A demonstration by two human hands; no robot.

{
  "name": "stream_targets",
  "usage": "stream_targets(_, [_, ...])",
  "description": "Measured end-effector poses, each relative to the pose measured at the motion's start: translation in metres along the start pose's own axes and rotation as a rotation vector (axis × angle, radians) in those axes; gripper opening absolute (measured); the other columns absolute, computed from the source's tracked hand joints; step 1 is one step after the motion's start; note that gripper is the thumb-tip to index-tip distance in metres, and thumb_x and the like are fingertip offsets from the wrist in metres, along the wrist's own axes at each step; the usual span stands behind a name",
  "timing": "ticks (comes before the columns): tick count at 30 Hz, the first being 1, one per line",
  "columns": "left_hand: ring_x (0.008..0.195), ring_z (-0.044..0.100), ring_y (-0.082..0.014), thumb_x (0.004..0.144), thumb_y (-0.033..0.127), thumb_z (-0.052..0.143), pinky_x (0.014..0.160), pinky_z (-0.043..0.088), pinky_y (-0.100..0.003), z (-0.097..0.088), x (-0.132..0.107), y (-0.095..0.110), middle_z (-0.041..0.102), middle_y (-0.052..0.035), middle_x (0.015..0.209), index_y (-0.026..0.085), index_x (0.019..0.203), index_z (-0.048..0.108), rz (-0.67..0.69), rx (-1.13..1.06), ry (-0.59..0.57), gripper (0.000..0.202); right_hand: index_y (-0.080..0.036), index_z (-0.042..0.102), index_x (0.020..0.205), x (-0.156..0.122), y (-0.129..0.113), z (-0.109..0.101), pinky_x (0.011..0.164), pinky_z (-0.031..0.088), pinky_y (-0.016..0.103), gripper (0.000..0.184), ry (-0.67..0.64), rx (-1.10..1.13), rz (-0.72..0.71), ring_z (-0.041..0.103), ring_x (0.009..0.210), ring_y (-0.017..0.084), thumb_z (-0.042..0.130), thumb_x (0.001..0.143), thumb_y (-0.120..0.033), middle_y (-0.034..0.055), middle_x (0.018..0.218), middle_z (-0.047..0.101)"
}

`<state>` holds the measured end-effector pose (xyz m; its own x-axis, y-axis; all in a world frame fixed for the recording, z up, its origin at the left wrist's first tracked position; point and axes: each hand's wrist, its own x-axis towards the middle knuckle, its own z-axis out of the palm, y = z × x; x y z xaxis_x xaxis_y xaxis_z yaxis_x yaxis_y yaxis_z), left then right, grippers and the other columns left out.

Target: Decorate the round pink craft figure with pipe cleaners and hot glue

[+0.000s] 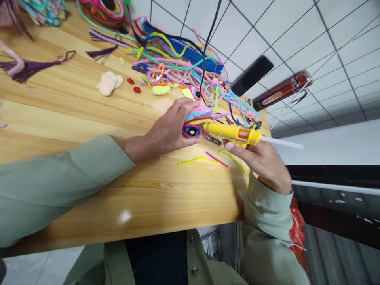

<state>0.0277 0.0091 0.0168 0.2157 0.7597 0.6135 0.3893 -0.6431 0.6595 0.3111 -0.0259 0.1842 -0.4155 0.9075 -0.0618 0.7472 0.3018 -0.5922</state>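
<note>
My left hand [168, 128] grips a colourful pipe-cleaner craft figure [199, 115] with pink, blue and lilac strips and a round blue-and-pink eye. In my right hand [263, 160] is a yellow hot glue gun [228, 132], with a white glue stick [283, 142] poking out of its back end. The gun's nozzle points left and lies close to the eye; whether it touches cannot be seen. Just below, yellow pipe-cleaner pieces [197, 160] and a short pink piece [216, 159] lie on the table. Under the gun, a dark metal tool [213, 139] is partly hidden.
Beyond my hands lies a heap of pipe cleaners [181, 69]. A black phone [252, 75] and a red flask [282, 91] are by the tiled wall [285, 31]. Purple tassels [35, 69] and cream fuzzy pieces [108, 83] lie at left. A black cable [204, 59] hangs down.
</note>
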Motion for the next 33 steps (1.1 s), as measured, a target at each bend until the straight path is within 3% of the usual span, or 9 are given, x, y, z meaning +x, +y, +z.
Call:
stream_targets(8, [0.172,0.057,-0.0456,0.099,0.043,0.100,0.148,0.048,-0.070,-0.0007,0.0000,0.0016,0.061,-0.0224,0.178,0.021,0.176,0.052,0.022,0.036,0.006,0.093,-0.034,0.091,0.144,-0.0028,0.0031,-0.0014,0.128,0.070,0.068,0.060,-0.009,-0.043,0.019,0.088,0.135,0.043,0.081,0.109,-0.082,0.0051,0.142,0.094])
stream_targets(20, [0.175,0.054,-0.0470,0.095,0.039,0.103,0.150,0.045,-0.072,-0.0009,-0.0007,-0.0033,0.059,-0.0221,0.180,0.024,0.180,0.048,0.044,0.022,-0.016,0.103,-0.036,0.091,0.148,-0.0010,0.0061,-0.0016,0.125,0.072,0.065,0.067,-0.010,-0.079,-0.029,0.089,0.136,0.043,0.074,0.110,-0.088,0.0043,0.143,0.094])
stream_targets(33, [0.174,0.055,-0.0461,0.095,0.038,0.104,0.150,0.045,-0.070,-0.0006,0.0000,-0.0030,0.059,-0.0217,0.181,0.024,0.180,0.049,0.045,0.021,-0.020,0.102,-0.035,0.091,0.148,-0.0009,0.0043,-0.0017,0.124,0.072,0.063,0.061,-0.019,-0.082,-0.043,0.089,0.135,0.041,0.076,0.112,-0.082,0.0042,0.144,0.094])
